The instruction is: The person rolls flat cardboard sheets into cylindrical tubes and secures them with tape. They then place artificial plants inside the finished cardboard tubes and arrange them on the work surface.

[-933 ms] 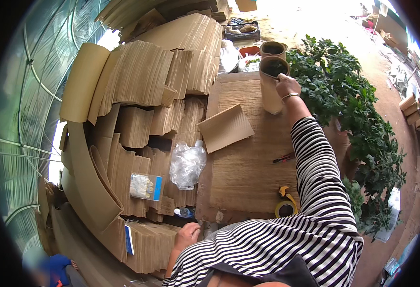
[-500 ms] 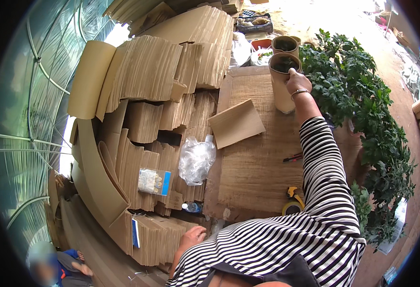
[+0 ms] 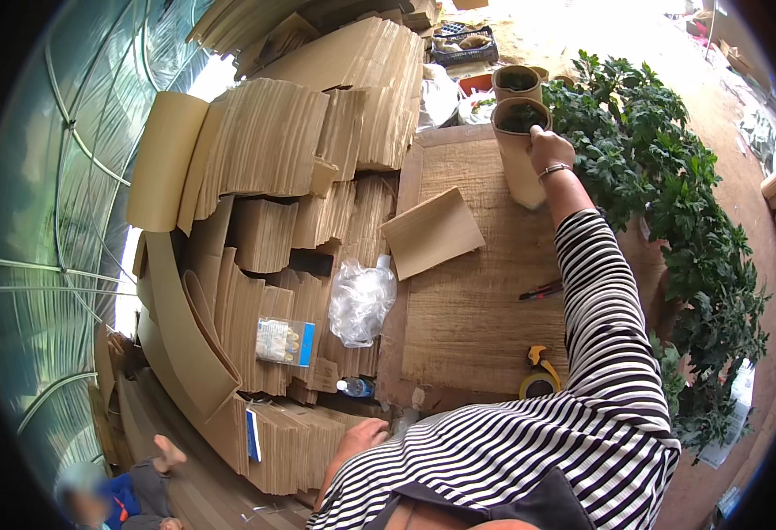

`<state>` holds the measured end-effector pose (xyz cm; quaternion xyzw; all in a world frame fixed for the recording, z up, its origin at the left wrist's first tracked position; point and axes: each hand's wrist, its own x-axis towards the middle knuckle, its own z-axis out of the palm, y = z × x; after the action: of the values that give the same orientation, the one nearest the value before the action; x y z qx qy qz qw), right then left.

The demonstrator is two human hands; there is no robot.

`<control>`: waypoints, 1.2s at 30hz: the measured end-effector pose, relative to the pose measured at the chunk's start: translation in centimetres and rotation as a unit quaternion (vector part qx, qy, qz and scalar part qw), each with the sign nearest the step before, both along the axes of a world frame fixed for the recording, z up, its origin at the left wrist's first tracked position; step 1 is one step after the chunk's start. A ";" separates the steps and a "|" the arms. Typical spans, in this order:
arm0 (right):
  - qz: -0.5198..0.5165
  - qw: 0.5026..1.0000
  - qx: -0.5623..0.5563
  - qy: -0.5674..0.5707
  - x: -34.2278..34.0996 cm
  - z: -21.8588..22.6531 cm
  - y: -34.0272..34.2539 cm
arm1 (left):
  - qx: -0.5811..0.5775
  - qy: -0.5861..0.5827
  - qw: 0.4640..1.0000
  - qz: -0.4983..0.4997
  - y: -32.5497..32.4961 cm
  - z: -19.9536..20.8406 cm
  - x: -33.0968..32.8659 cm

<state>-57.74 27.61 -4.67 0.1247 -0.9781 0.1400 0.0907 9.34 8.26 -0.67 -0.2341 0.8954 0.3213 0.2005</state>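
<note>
My right hand (image 3: 548,148) reaches far across the wooden board (image 3: 485,291) and grips the rim of a tall brown cardboard sleeve (image 3: 518,155) that stands upright with a small green plant inside. A second sleeve with a plant (image 3: 517,82) stands just behind it. My left hand (image 3: 363,437) rests near the board's near left corner, close to my striped shirt; its fingers are hidden. A flat folded cardboard piece (image 3: 432,231) lies on the board between them.
Stacks of flat cardboard (image 3: 273,177) fill the left side. A clear plastic bag (image 3: 361,300), a small packet (image 3: 283,341), a bottle (image 3: 352,386), a yellow tape dispenser (image 3: 540,371) and a red-handled tool (image 3: 540,290) lie nearby. Green potted plants (image 3: 670,194) line the right. Another person (image 3: 123,495) sits lower left.
The view has shifted slightly; my right hand stays on the sleeve's rim at the board's far end. My left hand has barely moved.
</note>
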 end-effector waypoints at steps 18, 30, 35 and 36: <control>-0.044 0.979 -0.190 -0.055 12.5 0.8 -4.3 | 0.022 -0.021 0.994 -0.101 -2.6 -3.6 -1.9; 0.215 0.842 0.038 -0.493 45.0 -12.2 7.1 | 0.352 0.033 0.934 0.042 -11.1 -20.6 -15.6; 0.063 0.845 0.076 -0.526 50.2 -7.1 10.5 | 0.566 0.060 0.679 0.463 -13.4 -28.1 -23.2; 0.060 0.850 0.087 -0.517 50.6 -7.3 10.4 | 0.576 0.062 0.659 0.479 -15.1 -31.1 -23.9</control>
<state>-7.15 37.98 -11.93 0.1000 -0.8826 0.1033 -0.4476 -14.61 -6.89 -31.74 -0.4475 0.3052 0.8386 0.0573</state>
